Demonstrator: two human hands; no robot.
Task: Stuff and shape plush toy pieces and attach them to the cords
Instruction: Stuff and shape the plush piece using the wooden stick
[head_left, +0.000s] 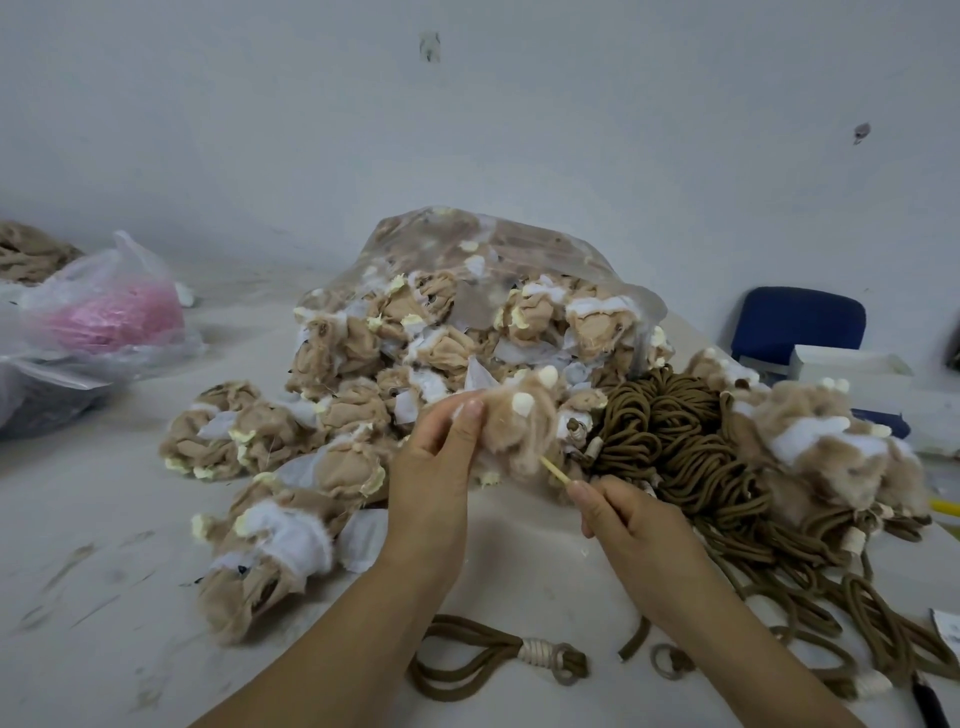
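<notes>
Looped cord (483, 662) lies spare at 6 o'clock; left hand (436, 467) grips plush piece (519, 423), steadying it while right hand (634, 519), toward 3, pinches stick (555, 470), probably to pack stuffing.

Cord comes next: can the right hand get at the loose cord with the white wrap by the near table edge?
Likely yes: the cord lies uncovered and close by, but the right hand pinches a stick.
</notes>
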